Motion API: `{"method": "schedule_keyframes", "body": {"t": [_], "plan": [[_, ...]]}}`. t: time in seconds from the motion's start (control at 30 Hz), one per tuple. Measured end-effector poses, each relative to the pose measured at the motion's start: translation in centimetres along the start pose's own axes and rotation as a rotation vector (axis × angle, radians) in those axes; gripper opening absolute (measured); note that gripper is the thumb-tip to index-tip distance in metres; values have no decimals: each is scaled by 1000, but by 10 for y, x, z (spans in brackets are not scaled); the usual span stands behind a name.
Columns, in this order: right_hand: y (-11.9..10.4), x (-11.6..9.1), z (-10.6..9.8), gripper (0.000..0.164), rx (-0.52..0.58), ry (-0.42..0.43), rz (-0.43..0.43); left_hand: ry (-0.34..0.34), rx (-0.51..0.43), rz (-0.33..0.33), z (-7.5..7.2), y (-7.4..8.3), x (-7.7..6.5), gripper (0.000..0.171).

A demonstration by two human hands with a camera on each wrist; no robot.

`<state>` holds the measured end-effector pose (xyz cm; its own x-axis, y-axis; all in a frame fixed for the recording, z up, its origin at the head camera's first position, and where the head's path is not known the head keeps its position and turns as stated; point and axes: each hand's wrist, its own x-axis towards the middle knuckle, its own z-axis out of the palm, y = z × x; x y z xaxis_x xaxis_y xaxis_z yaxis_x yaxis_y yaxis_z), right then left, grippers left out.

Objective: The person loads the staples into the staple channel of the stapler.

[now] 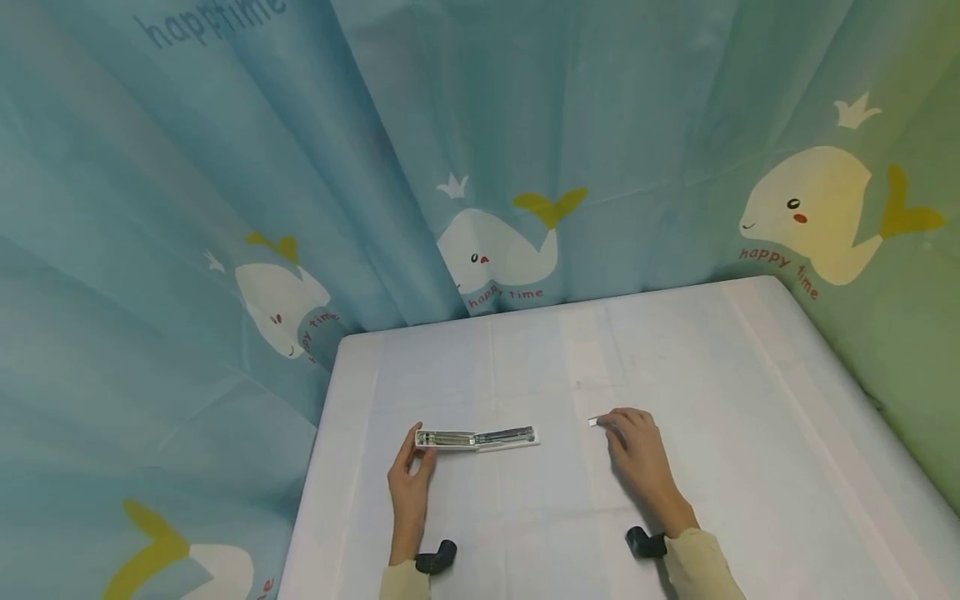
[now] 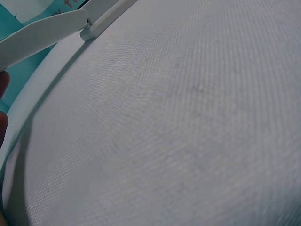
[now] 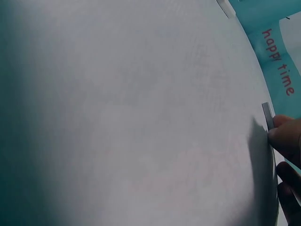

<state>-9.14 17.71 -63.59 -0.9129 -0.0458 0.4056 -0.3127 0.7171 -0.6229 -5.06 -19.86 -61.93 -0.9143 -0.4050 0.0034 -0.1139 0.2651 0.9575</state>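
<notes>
A white stapler [image 1: 507,438] lies spread open in the head view, its metal inner parts facing up and its two halves joined at a hinge in the middle. My left hand [image 1: 409,492] grips its left end between thumb and fingers. In the left wrist view that half of the stapler [image 2: 44,36] slants up from the hinge, and only fingertips show at the edge. To the right, my right hand [image 1: 641,454] pinches a short silver strip of staples [image 1: 593,422] over the table. The strip [image 3: 267,113] sticks out past the fingertips in the right wrist view.
A white cloth covers the table [image 1: 540,358]. Behind it hangs a blue-green curtain [image 1: 637,167] printed with whales, close to the table's far and side edges. Each wrist wears a black camera mount, such as the left mount [image 1: 437,557].
</notes>
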Motion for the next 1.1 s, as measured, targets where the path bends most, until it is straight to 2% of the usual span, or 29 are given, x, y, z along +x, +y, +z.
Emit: {"method": "schedule_keyframes", "body": {"t": [0.23, 0.4, 0.57, 0.73, 0.9, 1.1], "plan": [[0, 6, 3, 22, -14, 39, 3, 12, -30, -34, 4, 7, -1, 53], [-3, 7, 3, 16, -17, 31, 24, 25, -19, -22, 2, 4, 0, 52], [-7, 8, 3, 14, -24, 20, 74, 0, -27, 1, -1, -1, 2, 51], [-10, 12, 0, 11, 47, 14, 100, -12, -34, -6, -2, -3, 4, 52], [-13, 17, 1, 8, 128, -43, 141, -3, -32, -4, -1, -4, 4, 51], [-16, 18, 5, 7, 165, -68, 165, -3, -27, 11, -1, -4, 2, 51]]}}
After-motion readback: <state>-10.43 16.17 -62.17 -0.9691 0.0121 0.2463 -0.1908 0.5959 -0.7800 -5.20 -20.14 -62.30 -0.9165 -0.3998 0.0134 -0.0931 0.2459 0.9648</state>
